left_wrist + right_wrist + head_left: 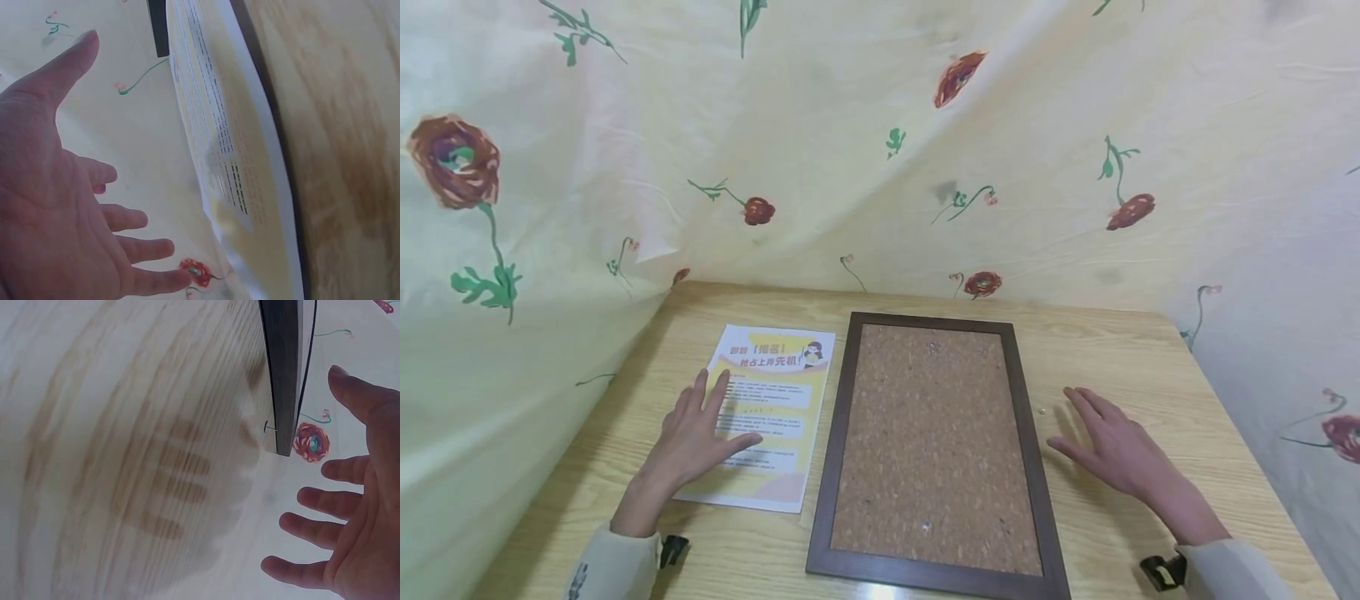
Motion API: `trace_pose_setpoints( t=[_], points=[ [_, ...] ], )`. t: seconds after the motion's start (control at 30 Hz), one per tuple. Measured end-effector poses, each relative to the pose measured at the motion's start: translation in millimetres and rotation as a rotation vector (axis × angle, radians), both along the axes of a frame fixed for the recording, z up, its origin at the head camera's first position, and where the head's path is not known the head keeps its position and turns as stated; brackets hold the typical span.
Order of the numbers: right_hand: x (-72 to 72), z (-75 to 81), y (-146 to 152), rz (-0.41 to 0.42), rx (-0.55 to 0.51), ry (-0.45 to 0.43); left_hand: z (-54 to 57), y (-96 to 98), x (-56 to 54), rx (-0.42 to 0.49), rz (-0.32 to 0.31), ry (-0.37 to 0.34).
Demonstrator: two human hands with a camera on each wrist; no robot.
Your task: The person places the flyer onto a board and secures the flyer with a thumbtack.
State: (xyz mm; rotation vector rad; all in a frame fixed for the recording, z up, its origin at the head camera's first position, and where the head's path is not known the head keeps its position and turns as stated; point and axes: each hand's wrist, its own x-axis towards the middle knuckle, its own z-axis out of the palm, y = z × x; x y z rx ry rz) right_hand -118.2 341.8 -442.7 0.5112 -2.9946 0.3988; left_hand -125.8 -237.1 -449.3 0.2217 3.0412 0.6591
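A cork board [936, 442] in a dark brown frame [835, 467] lies flat on the wooden table. To its left lies a yellow and white printed sheet [775, 487] with Chinese text and a cartoon figure. My left hand [688, 442] hovers over the sheet's left side, fingers spread and holding nothing; the left wrist view shows a gap between hand [62, 206] and paper. Right of the board, my right hand [1120, 450] is above the table, its fingers extended and empty. Between it and the frame, a small thumbtack [269, 427] stands on the table, its point toward the frame.
A cream cloth with red flowers [880, 167] hangs behind the table and along its sides. Wood-grain tabletop [1105, 342] shows around the board and the sheet. Black wrist straps [1163, 572] are on both arms, by the pale sleeves.
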Motion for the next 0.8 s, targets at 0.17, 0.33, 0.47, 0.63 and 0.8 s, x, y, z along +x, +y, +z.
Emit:
trace_pose_setpoints(
  t=[0.17, 0.33, 0.47, 0.63, 0.8],
  points=[
    [-4.0, -2.8, -2.2, -0.008, -0.001, -0.022, -1.6, -0.4, -0.1, 0.023, 0.037, -0.053],
    [-8.1, -5.9, -3.2, -0.014, 0.009, -0.031, -2.7, -1.1, -0.2, 0.041, 0.066, -0.104],
    [-11.5, -7.7, -3.0, -0.015, 0.018, -0.039, -3.5, -1.5, -0.3, 0.04, 0.087, -0.143],
    [-15.1, -7.9, -4.2, -0.029, 0.017, -0.085, -5.4, -3.0, -1.7, 0.043, 0.099, -0.166],
    [-17.1, -8.5, -6.1, -0.03, 0.017, -0.111, -6.8, -5.0, -4.5, 0.022, 0.129, -0.19]
  ],
)
